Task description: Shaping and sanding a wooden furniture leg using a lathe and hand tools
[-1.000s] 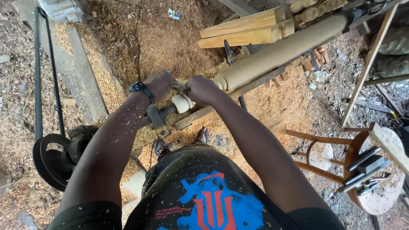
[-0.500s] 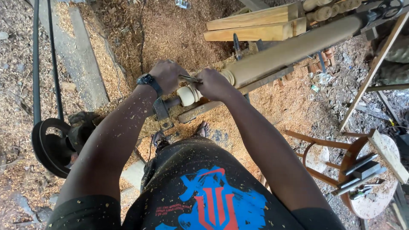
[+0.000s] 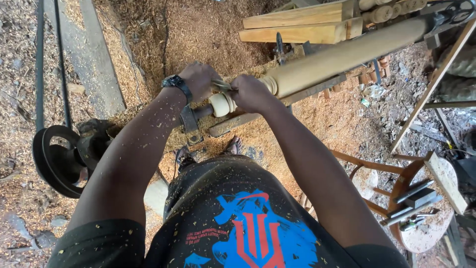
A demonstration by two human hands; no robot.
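Observation:
A long pale wooden spindle [image 3: 342, 57] lies across a lathe, running from the middle up to the top right. Its near end is turned into rounded beads [image 3: 221, 103]. My left hand [image 3: 198, 79], with a black watch on the wrist, grips the back of a thin metal tool [image 3: 221, 85]. My right hand [image 3: 252, 93] is closed over the front of that tool and rests on the spindle right beside the beads. The tool's tip is hidden under my fingers.
Square timber lengths [image 3: 302, 27] lie behind the lathe. A black pulley wheel [image 3: 57, 161] with a belt [image 3: 39, 54] sits at left. A wooden stool [image 3: 421, 208] holding metal tools stands at lower right. Sawdust [image 3: 198, 30] covers the ground.
Both hands stay on the tool at the beaded end. The view has shifted slightly, so the hands and spindle sit a little lower and further right in the picture.

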